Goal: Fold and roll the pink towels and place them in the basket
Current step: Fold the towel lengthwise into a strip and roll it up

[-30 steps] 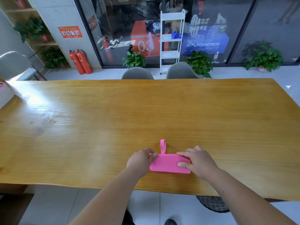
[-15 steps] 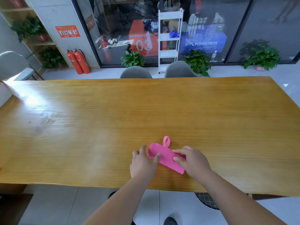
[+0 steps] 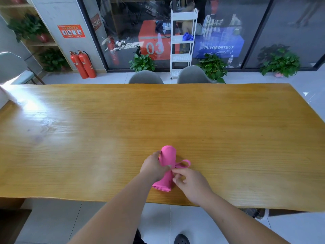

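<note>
A rolled pink towel [image 3: 168, 155] lies lengthwise near the front edge of the wooden table [image 3: 228, 138], its far end rounded and its near end flattened. My left hand [image 3: 153, 167] grips the roll around its middle from the left. My right hand [image 3: 190, 184] pinches the base of the towel's pink hanging loop [image 3: 183, 164], which sticks out to the right. No basket is in view.
Two grey chairs [image 3: 146, 77] stand at the table's far side, with a white shelf rack [image 3: 182, 44] and potted plants behind them. Red fire extinguishers [image 3: 82, 65] stand at the back left. Another chair [image 3: 12, 67] is at the far left.
The towel has turned from lying crosswise to pointing away from me. My left hand now wraps around it, and my right hand has shifted to the loop, which now lies to the right.
</note>
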Demonstrator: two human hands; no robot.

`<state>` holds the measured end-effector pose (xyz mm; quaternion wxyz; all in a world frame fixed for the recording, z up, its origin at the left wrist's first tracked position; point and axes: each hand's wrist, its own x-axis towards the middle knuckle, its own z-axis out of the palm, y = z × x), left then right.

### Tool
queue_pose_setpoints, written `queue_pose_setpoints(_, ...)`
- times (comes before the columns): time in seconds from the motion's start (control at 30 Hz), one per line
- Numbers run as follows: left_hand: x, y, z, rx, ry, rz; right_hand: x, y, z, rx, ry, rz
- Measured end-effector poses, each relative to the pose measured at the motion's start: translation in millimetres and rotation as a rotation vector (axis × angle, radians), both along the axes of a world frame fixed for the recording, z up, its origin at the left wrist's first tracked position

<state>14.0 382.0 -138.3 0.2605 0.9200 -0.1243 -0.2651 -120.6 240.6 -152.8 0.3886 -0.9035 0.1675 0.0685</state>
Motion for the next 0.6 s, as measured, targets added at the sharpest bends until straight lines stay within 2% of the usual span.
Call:
queue_pose_setpoints(0.1, 6.6, 2.6, 4.7, 0.033, 0.006, -0.054, 2.8, -21.6, 4.1, -0.116, -0.062, -0.121)
queue_pose_setpoints(0.2, 0.7, -1.0, 3.3, 0.049, -0.017, -0.061, 9.6, -41.0, 5.5, -0.215, 0.003, -0.134)
queue_pose_setpoints(0.4, -7.3, -0.7, -2.1, 0.032, -0.005, -0.008, 26.3, -47.7, -0.1, -0.016, 0.15, -0.067)
queue_pose_setpoints(0.53, -3.7, -0.1, -0.7, 0.013, 0.048, 0.007, 28.6, -44.0, 0.5, 0.079, 0.132, -0.123)
queue_pose_setpoints(0.6, -2.1, 0.9, -0.4, -0.012, 0.09, 0.031, 29.3, -46.4, 5.6, 0.151, 0.054, -0.158)
